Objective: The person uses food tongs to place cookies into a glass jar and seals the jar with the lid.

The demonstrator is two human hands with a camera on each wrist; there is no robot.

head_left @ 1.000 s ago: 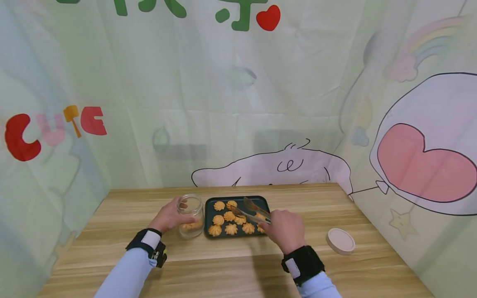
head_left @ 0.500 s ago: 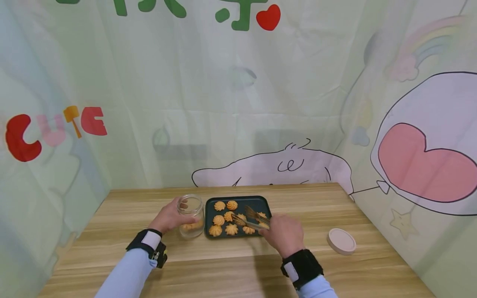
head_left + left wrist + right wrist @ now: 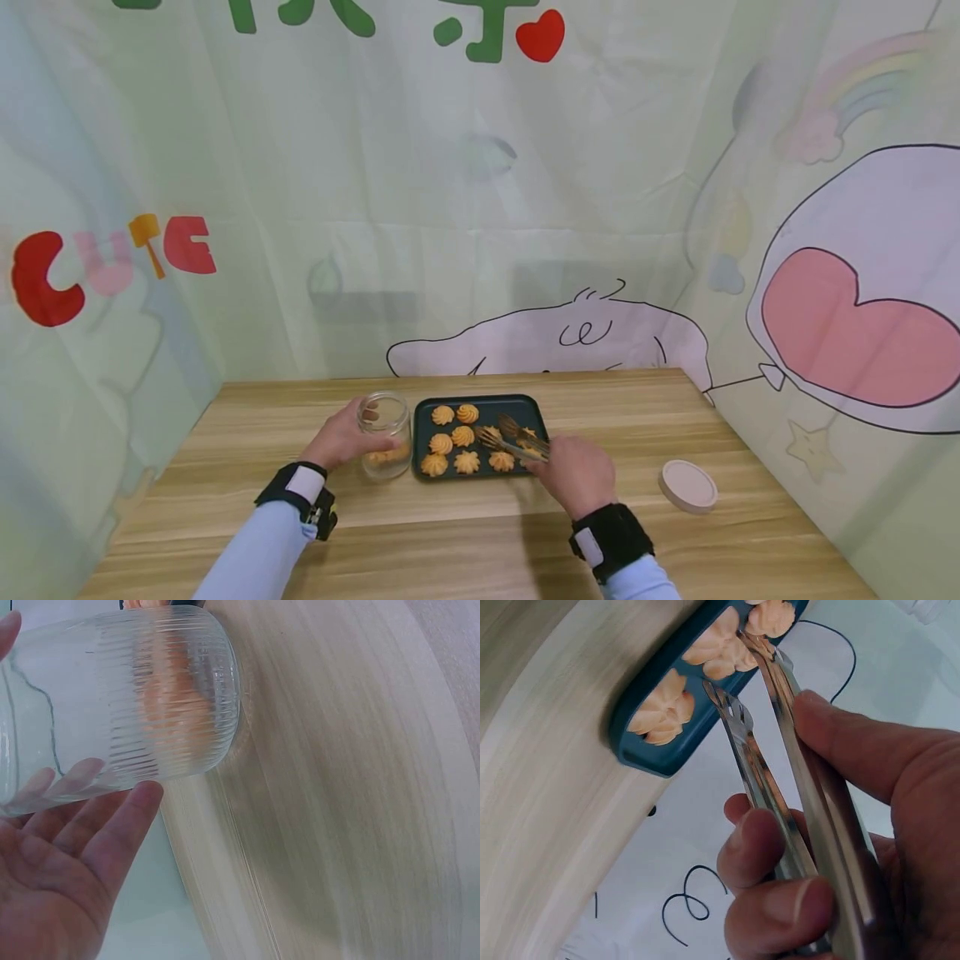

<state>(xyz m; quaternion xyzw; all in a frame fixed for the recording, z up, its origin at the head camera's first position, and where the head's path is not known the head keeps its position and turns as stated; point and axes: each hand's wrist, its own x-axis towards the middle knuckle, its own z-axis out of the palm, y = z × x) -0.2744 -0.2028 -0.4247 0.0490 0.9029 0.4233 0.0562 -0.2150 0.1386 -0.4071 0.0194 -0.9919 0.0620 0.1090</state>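
My left hand (image 3: 347, 437) grips a clear glass jar (image 3: 82, 697) around its side. Orange-brown piped cookies (image 3: 176, 705) lie at the bottom of the jar, seen through its ribbed wall. In my right hand (image 3: 579, 477) I hold metal tongs (image 3: 804, 776), thumb on one arm and fingers on the other. The tongs' tips are apart over the right part of a dark baking tray (image 3: 491, 403), close to a piped cookie (image 3: 720, 649). Whether they touch it I cannot tell. Several more cookies (image 3: 467, 462) sit on the tray in rows.
A pale round lid (image 3: 687, 486) lies on the wooden table (image 3: 420, 550), right of my right hand. The jar stands close to the tray's left edge. Behind the table hangs a printed curtain (image 3: 450, 250) with cartoon drawings.
The tongs' tips have come down and shifted right over the tray, uncovering the cookies in the back left and middle. My left hand and the jar stay in place.
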